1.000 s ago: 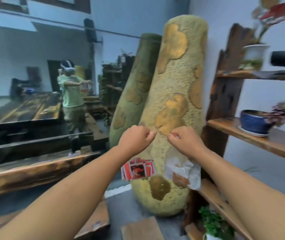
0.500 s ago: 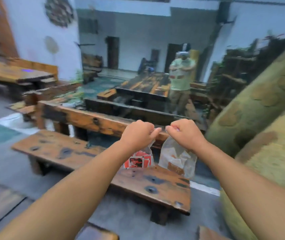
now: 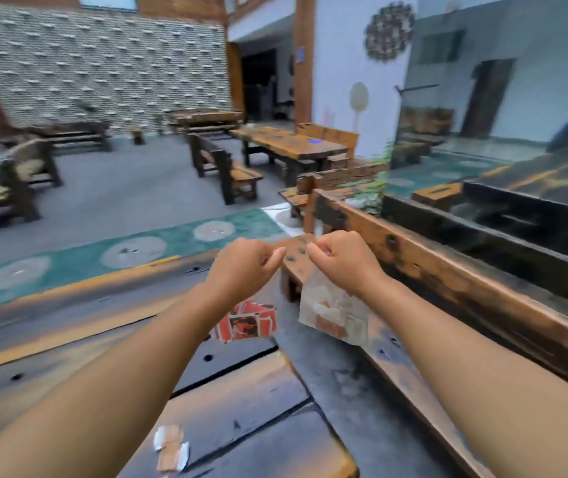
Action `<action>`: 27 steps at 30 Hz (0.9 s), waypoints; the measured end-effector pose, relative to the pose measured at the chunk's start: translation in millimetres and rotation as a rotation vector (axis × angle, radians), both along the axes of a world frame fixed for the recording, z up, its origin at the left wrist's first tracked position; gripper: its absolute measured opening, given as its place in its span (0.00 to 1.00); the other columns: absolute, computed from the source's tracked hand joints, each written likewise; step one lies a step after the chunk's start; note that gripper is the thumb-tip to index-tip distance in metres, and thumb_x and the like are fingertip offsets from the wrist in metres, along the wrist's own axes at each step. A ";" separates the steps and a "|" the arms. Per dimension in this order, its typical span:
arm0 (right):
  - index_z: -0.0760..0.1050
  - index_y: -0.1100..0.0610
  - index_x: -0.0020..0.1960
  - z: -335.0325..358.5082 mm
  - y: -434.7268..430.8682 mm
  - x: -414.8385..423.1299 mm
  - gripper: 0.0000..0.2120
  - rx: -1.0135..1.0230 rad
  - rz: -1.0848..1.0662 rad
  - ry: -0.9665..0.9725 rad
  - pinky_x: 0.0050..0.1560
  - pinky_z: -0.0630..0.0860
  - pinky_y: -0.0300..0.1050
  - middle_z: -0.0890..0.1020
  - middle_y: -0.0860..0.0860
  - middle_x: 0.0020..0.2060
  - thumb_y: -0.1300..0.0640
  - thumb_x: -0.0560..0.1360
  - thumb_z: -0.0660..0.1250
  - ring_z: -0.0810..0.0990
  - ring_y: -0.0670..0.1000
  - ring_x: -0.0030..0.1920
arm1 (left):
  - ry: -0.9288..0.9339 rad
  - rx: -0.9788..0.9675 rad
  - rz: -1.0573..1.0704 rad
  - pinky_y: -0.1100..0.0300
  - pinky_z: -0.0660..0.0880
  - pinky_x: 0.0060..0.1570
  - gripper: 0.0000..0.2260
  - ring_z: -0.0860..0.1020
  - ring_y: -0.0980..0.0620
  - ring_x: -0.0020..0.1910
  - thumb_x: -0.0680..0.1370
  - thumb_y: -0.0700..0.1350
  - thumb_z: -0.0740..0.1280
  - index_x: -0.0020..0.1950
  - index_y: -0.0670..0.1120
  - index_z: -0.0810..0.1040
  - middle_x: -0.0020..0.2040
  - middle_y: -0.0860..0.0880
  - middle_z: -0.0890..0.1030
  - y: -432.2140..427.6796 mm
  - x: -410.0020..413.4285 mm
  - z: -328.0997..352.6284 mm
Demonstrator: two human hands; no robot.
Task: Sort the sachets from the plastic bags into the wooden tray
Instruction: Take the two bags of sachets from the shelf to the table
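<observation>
Biggest worry is the dark plank table [image 3: 68, 339]: there's no wooden tray anywhere in view, so both bags could end up dumped on bare planks. The left hand [image 3: 244, 267] pinches the top of the clear bag of red sachets [image 3: 246, 322]. The right hand [image 3: 348, 260] pinches the bag of white-and-brown sachets [image 3: 332, 315]. Both dangle around the table's far right corner, and the thin film could slip or tear. The loose sachets [image 3: 170, 446] by the near edge might get swept off. Versus a second ago it's the same pinches, but the view has swung from the yellow pillar to the table.
</observation>
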State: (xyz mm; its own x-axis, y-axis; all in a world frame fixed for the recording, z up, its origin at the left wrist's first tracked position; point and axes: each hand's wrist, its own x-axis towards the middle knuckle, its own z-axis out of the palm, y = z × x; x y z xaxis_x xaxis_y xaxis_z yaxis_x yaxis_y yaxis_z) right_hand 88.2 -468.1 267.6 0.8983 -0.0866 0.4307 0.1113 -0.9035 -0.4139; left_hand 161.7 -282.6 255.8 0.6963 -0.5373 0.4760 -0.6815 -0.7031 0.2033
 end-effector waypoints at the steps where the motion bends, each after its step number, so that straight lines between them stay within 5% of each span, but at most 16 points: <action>1: 0.64 0.58 0.27 -3.1 10.5 7.0 0.21 -0.008 0.042 0.006 0.30 0.68 0.55 0.69 0.53 0.22 0.49 0.76 0.61 0.68 0.53 0.25 | -0.011 0.004 0.051 0.53 0.59 0.28 0.25 0.66 0.45 0.25 0.81 0.54 0.60 0.28 0.44 0.63 0.22 0.48 0.64 15.3 -1.3 -2.6; 5: 0.69 0.61 0.32 -5.8 59.4 19.3 0.20 -0.057 0.186 0.021 0.30 0.63 0.47 0.74 0.59 0.28 0.51 0.78 0.61 0.67 0.52 0.27 | -0.006 0.035 0.211 0.52 0.65 0.29 0.24 0.69 0.44 0.27 0.81 0.56 0.58 0.29 0.44 0.66 0.23 0.49 0.66 74.0 -12.7 -9.3; 9: 0.60 0.55 0.27 -18.8 103.7 37.1 0.22 -0.027 0.327 -0.002 0.31 0.55 0.48 0.64 0.51 0.23 0.54 0.77 0.63 0.61 0.48 0.24 | -0.033 0.030 0.302 0.53 0.66 0.29 0.23 0.71 0.46 0.29 0.80 0.57 0.56 0.33 0.43 0.73 0.25 0.49 0.69 127.8 -26.3 -17.5; 15: 0.57 0.53 0.27 -48.8 151.0 64.0 0.24 0.036 0.463 0.040 0.31 0.54 0.47 0.59 0.48 0.23 0.56 0.77 0.64 0.59 0.47 0.25 | 0.096 -0.106 0.407 0.53 0.59 0.28 0.25 0.67 0.48 0.25 0.81 0.55 0.60 0.26 0.45 0.63 0.22 0.49 0.66 171.6 -27.4 -43.4; 27: 0.56 0.53 0.28 -136.5 161.9 73.0 0.24 0.047 0.369 0.242 0.31 0.55 0.48 0.59 0.51 0.24 0.52 0.78 0.63 0.59 0.50 0.26 | 0.287 -0.152 0.258 0.52 0.60 0.27 0.26 0.64 0.48 0.23 0.81 0.56 0.60 0.27 0.46 0.62 0.22 0.49 0.63 164.7 -0.3 -143.1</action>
State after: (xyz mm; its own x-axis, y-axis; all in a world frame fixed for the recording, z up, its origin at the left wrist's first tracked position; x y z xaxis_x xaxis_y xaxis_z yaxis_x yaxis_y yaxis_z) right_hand 161.2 -306.2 131.1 0.9474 0.2440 0.2070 0.3172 -0.8009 -0.5078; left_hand 161.3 -117.8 112.7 0.9149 -0.2664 0.3032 -0.3873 -0.7909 0.4738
